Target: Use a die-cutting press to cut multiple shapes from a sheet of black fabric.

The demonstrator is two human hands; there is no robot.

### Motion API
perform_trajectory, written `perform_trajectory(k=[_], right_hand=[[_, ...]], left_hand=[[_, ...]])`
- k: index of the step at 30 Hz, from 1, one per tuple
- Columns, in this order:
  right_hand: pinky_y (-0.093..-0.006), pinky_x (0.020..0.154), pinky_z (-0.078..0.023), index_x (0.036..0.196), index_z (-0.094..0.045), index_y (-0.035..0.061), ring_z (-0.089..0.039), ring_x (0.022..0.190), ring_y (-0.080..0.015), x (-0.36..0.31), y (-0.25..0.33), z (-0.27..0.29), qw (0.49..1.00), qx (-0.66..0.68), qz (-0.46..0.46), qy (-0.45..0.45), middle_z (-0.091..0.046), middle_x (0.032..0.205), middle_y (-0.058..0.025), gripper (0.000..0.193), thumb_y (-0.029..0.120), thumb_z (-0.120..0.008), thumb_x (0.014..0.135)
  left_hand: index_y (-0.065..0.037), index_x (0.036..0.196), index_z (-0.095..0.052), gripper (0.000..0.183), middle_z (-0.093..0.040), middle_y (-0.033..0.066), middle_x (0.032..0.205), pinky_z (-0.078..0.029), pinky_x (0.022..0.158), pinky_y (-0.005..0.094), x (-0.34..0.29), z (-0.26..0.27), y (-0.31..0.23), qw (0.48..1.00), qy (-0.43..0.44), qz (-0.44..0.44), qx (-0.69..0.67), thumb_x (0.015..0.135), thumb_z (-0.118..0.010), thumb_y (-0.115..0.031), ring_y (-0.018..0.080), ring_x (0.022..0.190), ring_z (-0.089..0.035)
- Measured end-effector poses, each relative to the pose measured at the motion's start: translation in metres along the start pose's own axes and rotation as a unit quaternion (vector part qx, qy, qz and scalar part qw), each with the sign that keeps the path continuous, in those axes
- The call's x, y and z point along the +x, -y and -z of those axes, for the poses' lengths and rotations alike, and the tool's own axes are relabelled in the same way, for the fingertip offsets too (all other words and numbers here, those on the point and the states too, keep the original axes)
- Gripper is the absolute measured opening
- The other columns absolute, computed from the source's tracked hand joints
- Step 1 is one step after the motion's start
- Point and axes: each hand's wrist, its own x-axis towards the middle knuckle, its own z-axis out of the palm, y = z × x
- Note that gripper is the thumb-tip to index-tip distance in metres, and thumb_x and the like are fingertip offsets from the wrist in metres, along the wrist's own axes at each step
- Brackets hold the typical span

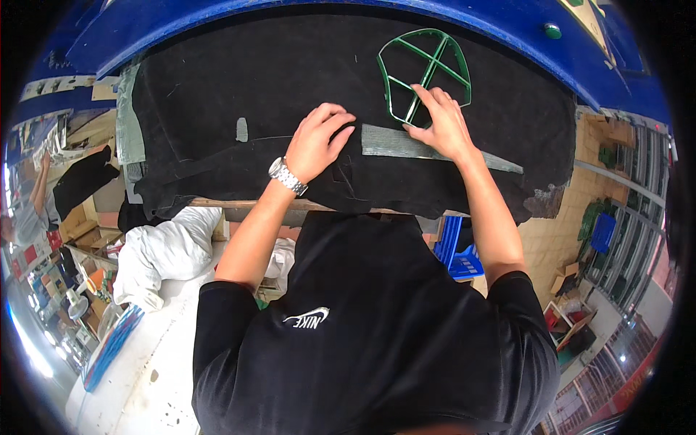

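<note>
My right hand (444,127) grips the lower end of a green metal cutting die (433,64), an open, rounded frame with crossing inner bars. The thumb and forefinger are at its lower rim and middle bar. The die rests on a broad black sheet, like suede or leather (239,87). My left hand (316,139), wearing a metal watch (286,176) at the wrist, is low over the sheet, with bent fingers and a gap between thumb and forefinger. Between the hands begins a long grey-green strip (395,141) that runs under my right hand.
A blue machine frame (348,6) curves along the far side. A small grey-green patch (242,129) shows in the sheet to the left. White cloth (170,250) lies on a white table (145,362) at lower left. Another person (32,214) stands far left; a blue crate (458,254) is below right.
</note>
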Motion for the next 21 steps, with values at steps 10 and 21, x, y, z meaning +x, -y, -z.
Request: perform_trajectory(k=[10,21], right_hand=[[-0.0412,0.096,-0.041,0.142,-0.050,0.0107,-0.053,0.108,-0.0308,0.006,-0.031,0.000,0.998,-0.039,0.048,0.026,-0.055,0.114,-0.0120,0.081,0.020,-0.079,0.067],[-0.0677,0.116,-0.013,0.147,-0.044,0.0166,-0.016,0.147,-0.0501,-0.036,-0.057,-0.038,0.981,0.022,-0.085,-0.172,-0.018,0.157,-0.0323,0.103,0.051,-0.088,0.061]], left_hand=[[-0.012,0.120,-0.066,0.040,-0.060,0.0050,0.121,-0.046,0.092,0.0418,0.039,-0.030,0.019,0.999,0.023,0.006,0.027,0.084,-0.076,-0.024,0.0254,0.113,-0.057],[-0.021,0.131,-0.064,0.067,-0.048,0.0043,0.141,-0.030,0.095,0.0478,0.079,-0.075,0.059,0.980,-0.023,0.049,0.189,0.071,-0.083,-0.045,0.0288,0.132,-0.036]])
